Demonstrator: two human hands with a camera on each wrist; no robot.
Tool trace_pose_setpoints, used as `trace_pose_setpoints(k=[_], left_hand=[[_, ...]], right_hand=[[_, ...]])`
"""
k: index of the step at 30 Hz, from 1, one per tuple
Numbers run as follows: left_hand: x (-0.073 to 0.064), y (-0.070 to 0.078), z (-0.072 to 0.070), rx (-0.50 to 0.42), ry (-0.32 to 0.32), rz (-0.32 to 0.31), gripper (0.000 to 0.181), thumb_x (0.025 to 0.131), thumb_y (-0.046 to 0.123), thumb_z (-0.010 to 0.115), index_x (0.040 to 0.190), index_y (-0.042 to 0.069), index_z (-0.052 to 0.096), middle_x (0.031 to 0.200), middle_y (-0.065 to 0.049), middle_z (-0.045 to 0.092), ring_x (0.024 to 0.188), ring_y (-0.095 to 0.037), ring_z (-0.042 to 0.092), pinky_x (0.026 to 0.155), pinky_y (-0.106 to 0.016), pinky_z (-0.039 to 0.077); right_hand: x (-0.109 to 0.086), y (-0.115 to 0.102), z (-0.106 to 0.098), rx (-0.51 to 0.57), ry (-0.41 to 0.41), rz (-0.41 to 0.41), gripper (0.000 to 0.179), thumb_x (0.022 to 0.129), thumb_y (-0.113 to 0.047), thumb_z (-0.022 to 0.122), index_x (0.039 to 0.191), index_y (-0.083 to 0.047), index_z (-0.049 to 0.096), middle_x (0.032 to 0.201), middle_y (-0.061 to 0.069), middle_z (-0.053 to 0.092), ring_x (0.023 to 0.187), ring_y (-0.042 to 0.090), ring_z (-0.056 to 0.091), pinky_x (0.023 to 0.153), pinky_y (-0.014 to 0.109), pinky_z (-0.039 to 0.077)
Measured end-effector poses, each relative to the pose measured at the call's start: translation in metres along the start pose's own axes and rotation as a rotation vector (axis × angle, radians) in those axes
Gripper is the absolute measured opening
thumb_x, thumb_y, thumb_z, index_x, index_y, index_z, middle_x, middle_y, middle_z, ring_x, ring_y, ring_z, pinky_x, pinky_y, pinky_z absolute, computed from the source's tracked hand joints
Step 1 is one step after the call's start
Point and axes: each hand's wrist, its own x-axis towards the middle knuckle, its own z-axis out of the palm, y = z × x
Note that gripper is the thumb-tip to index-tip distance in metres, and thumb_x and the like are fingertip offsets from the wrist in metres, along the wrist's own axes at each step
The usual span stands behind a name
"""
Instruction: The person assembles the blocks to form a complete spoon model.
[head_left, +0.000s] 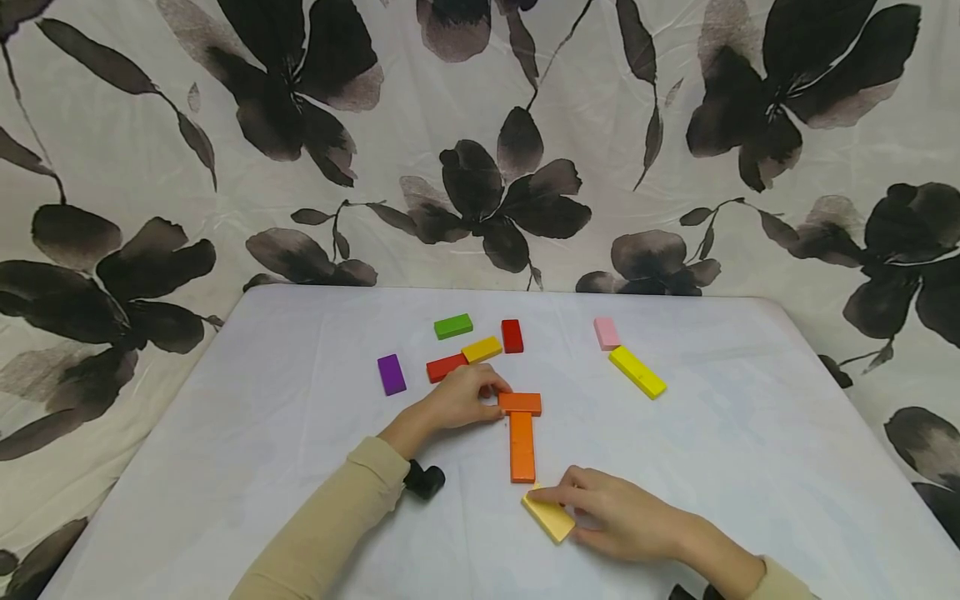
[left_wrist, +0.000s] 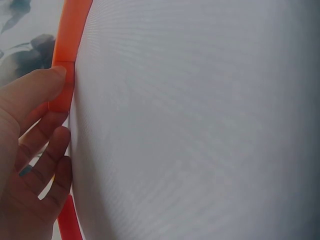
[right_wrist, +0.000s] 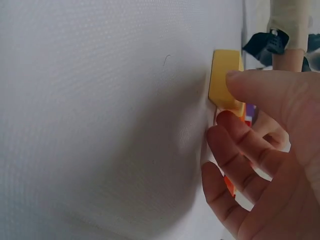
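Observation:
Between thumb and fingers, my left hand (head_left: 459,397) pinches the left end of an orange block (head_left: 520,404) that lies crosswise. A longer orange block (head_left: 522,450) runs from its middle toward me, forming a T shape. The left wrist view has the thumb pressed on the held orange block (left_wrist: 61,97). My right hand (head_left: 626,514) grips a pale yellow block (head_left: 549,520), which lies slanted just below the long orange block's near end. In the right wrist view the thumb is against this yellow block (right_wrist: 223,77), and the other fingers curve beneath it.
Beyond the left hand lie a purple block (head_left: 392,375), a green block (head_left: 453,326), two red blocks (head_left: 446,367) and a yellow block (head_left: 482,349). A pink block (head_left: 607,333) and a long yellow block (head_left: 637,372) touch farther right on the white table (head_left: 720,433).

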Motion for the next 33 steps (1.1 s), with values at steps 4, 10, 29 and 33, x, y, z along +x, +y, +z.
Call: trace_pose_setpoints(k=[4, 10, 29, 33], left_hand=[[0.000, 0.000, 0.000, 0.007, -0.003, -0.005, 0.026, 0.077, 0.019, 0.073, 0.103, 0.016, 0.069, 0.092, 0.004, 0.062, 0.082, -0.010, 0.051, 0.073, -0.022, 0.045], [0.000, 0.000, -0.001, 0.011, -0.005, -0.010, 0.026, 0.078, 0.020, 0.073, 0.103, 0.016, 0.069, 0.092, 0.005, 0.061, 0.081, -0.009, 0.051, 0.073, -0.022, 0.045], [0.000, 0.000, -0.001, 0.001, -0.013, -0.019, 0.026, 0.078, 0.020, 0.073, 0.103, 0.017, 0.069, 0.091, 0.005, 0.061, 0.081, -0.009, 0.050, 0.072, -0.022, 0.045], [0.000, 0.000, -0.001, 0.000, -0.016, -0.026, 0.026, 0.078, 0.021, 0.073, 0.103, 0.017, 0.068, 0.091, 0.005, 0.060, 0.082, -0.010, 0.050, 0.072, -0.022, 0.045]], right_hand=[[0.002, 0.000, 0.000, 0.005, -0.019, -0.019, 0.055, 0.083, -0.007, 0.062, 0.132, -0.031, 0.049, 0.098, -0.013, 0.049, 0.084, 0.002, 0.047, 0.073, 0.015, 0.041], [0.006, -0.001, 0.004, -0.019, -0.006, -0.062, 0.052, 0.083, -0.012, 0.065, 0.131, -0.028, 0.051, 0.096, -0.013, 0.050, 0.083, 0.002, 0.047, 0.074, 0.014, 0.040], [0.022, -0.009, 0.011, -0.020, -0.049, -0.007, 0.048, 0.085, -0.023, 0.066, 0.129, -0.031, 0.051, 0.085, -0.015, 0.047, 0.073, -0.001, 0.044, 0.063, 0.012, 0.037], [0.023, -0.011, 0.013, -0.041, -0.015, -0.014, 0.047, 0.084, -0.024, 0.067, 0.128, -0.028, 0.052, 0.084, -0.015, 0.048, 0.071, 0.000, 0.043, 0.062, 0.012, 0.036]])
